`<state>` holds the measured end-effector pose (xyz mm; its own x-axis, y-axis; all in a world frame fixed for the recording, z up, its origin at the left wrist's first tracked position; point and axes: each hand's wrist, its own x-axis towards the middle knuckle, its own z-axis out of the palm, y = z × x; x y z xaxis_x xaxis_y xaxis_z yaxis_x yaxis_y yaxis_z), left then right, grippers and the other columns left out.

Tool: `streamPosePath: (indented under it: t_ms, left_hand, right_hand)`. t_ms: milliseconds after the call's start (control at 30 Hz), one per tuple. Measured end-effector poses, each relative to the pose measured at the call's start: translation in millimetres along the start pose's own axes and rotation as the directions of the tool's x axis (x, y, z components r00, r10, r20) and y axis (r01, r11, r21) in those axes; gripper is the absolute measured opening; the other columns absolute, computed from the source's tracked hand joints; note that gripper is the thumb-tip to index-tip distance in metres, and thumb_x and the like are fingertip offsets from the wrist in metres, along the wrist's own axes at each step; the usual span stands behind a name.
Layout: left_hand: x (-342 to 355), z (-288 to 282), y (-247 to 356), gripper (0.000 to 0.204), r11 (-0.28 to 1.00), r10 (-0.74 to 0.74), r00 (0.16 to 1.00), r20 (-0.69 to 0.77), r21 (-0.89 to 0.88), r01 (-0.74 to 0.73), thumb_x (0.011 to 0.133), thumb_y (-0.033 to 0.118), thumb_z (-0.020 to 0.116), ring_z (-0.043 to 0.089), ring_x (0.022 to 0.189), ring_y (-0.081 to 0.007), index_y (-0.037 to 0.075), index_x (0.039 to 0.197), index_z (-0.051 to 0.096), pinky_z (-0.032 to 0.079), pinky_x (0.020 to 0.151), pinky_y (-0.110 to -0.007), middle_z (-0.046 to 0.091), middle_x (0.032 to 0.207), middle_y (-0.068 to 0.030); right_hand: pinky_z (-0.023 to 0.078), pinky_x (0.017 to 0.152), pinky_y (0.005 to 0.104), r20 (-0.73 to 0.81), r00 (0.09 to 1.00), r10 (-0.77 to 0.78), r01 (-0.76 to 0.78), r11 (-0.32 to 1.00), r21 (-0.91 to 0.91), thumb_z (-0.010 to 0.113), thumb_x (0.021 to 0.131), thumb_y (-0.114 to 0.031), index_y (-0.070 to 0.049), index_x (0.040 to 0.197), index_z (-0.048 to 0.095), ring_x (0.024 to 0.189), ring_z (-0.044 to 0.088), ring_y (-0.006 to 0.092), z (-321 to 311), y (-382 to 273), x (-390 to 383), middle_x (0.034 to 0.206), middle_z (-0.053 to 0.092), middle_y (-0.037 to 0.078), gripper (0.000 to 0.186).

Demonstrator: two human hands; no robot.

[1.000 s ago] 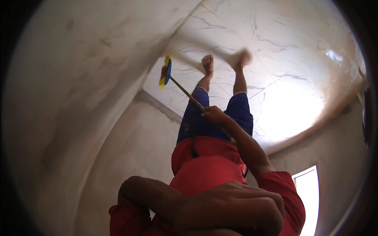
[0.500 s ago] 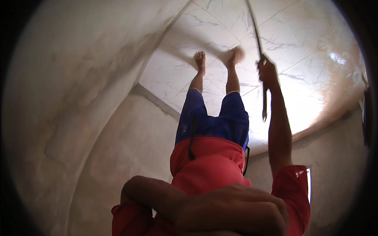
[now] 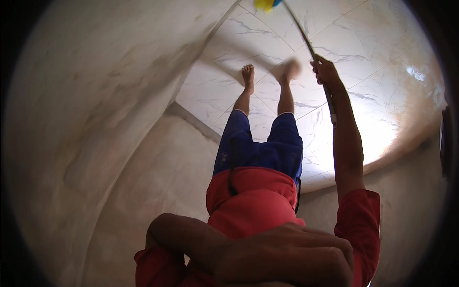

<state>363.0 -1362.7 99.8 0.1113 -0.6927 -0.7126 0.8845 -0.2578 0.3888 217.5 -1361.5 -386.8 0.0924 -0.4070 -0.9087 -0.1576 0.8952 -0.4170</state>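
Veined white floor tiles (image 3: pixel 363 43); broom (image 3: pixel 305 38), held in grip of right hand (image 3: pixel 326 71); left hand (image 3: pixel 287 253), grip: I can't tell.

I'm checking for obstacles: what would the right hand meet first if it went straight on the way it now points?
Probably the marbled floor tiles: beyond the right hand, only they and the broom handle it grips show ahead. Depth is unclear.

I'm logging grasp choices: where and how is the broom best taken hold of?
Probably by the handle, toward its near end, with a wrapping grip from the person's right. The handle is long and thin, running from the yellow and blue head at the picture's top edge down to the person's right side, where the right hand grips it.
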Motion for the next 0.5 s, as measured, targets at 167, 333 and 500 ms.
streamPosePath:
  t_ms: [167, 333, 500]
  left_hand:
    - [16, -15, 16, 0.041, 0.989, -0.135, 0.901, 0.411, 0.116, 0.095, 0.096, 0.03, 0.052, 0.051, 0.054, -0.0184, -0.002, 0.07, 0.055, 0.04, 0.047, -0.029, 0.057, 0.068, -0.0125]
    - [0, 62, 17, 0.036, 0.952, -0.182, 0.982, 0.043, -0.244, 0.187, 0.094, 0.026, 0.054, 0.05, 0.057, -0.017, 0.003, 0.066, 0.051, 0.04, 0.05, -0.027, 0.055, 0.068, -0.0096]
    - [11, 70, 9, 0.034, 0.948, -0.235, 0.972, 0.023, -0.216, 0.235, 0.092, 0.024, 0.054, 0.05, 0.058, -0.0165, 0.003, 0.066, 0.049, 0.04, 0.054, -0.027, 0.054, 0.068, -0.0087]
  right_hand:
    - [0.048, 0.041, 0.0366, -0.18, 0.958, -0.222, 0.156, 0.934, -0.322, 0.055, 0.087, -0.011, -0.005, 0.125, 0.047, 0.052, 0.063, 0.0257, 45, 5, -58, 0.071, 0.063, 0.016, 0.039]
    - [0.046, 0.04, 0.034, 0.329, 0.934, 0.142, -0.071, 0.973, -0.218, 0.052, 0.091, -0.017, -0.002, 0.117, 0.057, 0.046, 0.058, 0.0206, 151, 62, -122, 0.063, 0.059, 0.011, 0.031]
    - [0.045, 0.042, 0.0264, 0.454, 0.884, -0.107, 0.104, 0.994, 0.032, 0.063, 0.085, -0.015, -0.004, 0.109, 0.061, 0.054, 0.056, 0.0093, 114, 179, -35, 0.068, 0.061, 0.004, 0.027]
